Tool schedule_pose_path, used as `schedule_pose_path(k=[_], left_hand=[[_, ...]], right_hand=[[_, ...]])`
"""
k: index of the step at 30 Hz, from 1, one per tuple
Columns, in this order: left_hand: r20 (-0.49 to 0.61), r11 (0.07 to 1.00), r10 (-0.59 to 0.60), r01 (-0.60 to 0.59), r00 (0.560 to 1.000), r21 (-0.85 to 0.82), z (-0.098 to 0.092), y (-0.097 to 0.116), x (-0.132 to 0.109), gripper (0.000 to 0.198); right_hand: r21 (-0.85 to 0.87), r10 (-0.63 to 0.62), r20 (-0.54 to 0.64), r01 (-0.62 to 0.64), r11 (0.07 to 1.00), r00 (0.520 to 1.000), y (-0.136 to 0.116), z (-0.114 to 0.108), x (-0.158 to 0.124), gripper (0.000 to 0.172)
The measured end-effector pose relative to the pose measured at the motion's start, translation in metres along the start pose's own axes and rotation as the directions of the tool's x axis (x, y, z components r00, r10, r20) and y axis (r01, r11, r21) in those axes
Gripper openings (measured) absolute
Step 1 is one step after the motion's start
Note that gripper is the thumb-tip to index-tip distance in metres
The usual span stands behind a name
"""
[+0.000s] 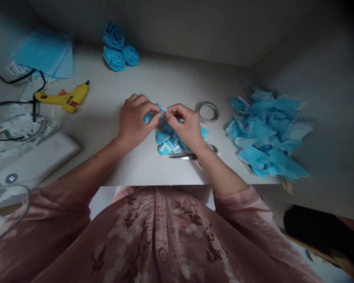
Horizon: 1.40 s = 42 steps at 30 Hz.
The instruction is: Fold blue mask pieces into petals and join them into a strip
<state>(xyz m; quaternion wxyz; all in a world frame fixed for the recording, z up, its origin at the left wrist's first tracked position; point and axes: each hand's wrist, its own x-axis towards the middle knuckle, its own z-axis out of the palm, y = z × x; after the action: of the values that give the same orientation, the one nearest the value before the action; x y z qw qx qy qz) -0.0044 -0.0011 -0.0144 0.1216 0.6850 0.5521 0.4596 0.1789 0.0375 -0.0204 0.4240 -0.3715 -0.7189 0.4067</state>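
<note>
My left hand (135, 118) and my right hand (185, 125) meet over the middle of the white table (120, 165). Both pinch a small blue fabric piece (160, 109) between thumb and fingertips, a little above the tabletop. Under my right hand lies a small heap of cut blue pieces (167, 142). Scissors (191, 155) lie just behind that heap, partly hidden by my right wrist.
Three finished blue fabric roses (118, 51) sit at the back. A yellow glue gun (66, 98) lies to the left with black cables. A tape roll (207, 111) is right of my hands. A large pile of blue scraps (267, 131) fills the right. Blue masks (45, 53) lie far left.
</note>
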Motion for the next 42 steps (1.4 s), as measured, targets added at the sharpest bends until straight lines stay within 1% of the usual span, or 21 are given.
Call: schedule_pose_path(k=[3,7,9,14,21,26,30,32,35,38,42], left_hand=[[-0.003,1.0,-0.025,0.025,1.0,-0.01,0.0,0.002,-0.002,0.012],[-0.025,0.992,-0.114,0.113,0.993,-0.054,0.0,0.005,-0.003,0.019],[-0.024,0.989,-0.132,0.13,0.991,-0.068,0.0,0.005,-0.003,0.019],[-0.006,0.993,-0.107,0.106,0.994,-0.057,-0.001,0.005,-0.001,0.011],[0.003,0.997,-0.069,0.069,0.998,-0.046,-0.001,0.003,-0.001,0.011],[0.009,0.992,-0.094,0.094,0.996,-0.078,-0.001,0.004,-0.001,0.013],[0.028,0.985,-0.114,0.117,0.993,-0.126,-0.001,0.003,-0.001,0.015],[0.03,0.991,-0.086,0.089,0.996,-0.1,0.0,0.001,-0.001,0.015],[0.013,1.0,-0.007,0.006,1.0,0.02,0.002,-0.003,-0.003,0.015],[0.004,0.99,0.07,-0.07,0.998,0.119,0.004,-0.007,-0.004,0.014],[0.0,0.981,0.138,-0.136,0.99,0.14,0.005,-0.01,-0.005,0.016]], right_hand=[[-0.02,-0.031,-0.006,0.031,0.999,0.999,-0.002,0.0,-0.001,0.031],[-0.059,-0.059,-0.018,0.057,0.997,0.998,-0.002,0.0,-0.001,0.031],[-0.077,-0.06,-0.02,0.058,0.995,0.998,-0.001,0.0,-0.002,0.031],[-0.085,-0.058,-0.025,0.056,0.995,0.998,0.0,0.0,-0.002,0.03],[-0.111,-0.103,-0.031,0.099,0.989,0.994,0.002,0.001,-0.002,0.029],[-0.17,-0.119,-0.02,0.114,0.979,0.993,0.002,0.0,-0.002,0.027],[-0.225,-0.162,-0.01,0.155,0.962,0.987,0.002,-0.001,-0.003,0.022],[-0.252,-0.199,-0.005,0.191,0.949,0.98,0.002,-0.001,-0.003,0.019],[-0.288,-0.258,0.004,0.248,0.925,0.966,0.005,0.0,-0.003,0.018],[-0.312,-0.294,0.013,0.283,0.907,0.956,0.01,0.001,-0.003,0.019],[-0.321,-0.294,0.026,0.287,0.903,0.955,0.013,0.001,-0.003,0.02]])
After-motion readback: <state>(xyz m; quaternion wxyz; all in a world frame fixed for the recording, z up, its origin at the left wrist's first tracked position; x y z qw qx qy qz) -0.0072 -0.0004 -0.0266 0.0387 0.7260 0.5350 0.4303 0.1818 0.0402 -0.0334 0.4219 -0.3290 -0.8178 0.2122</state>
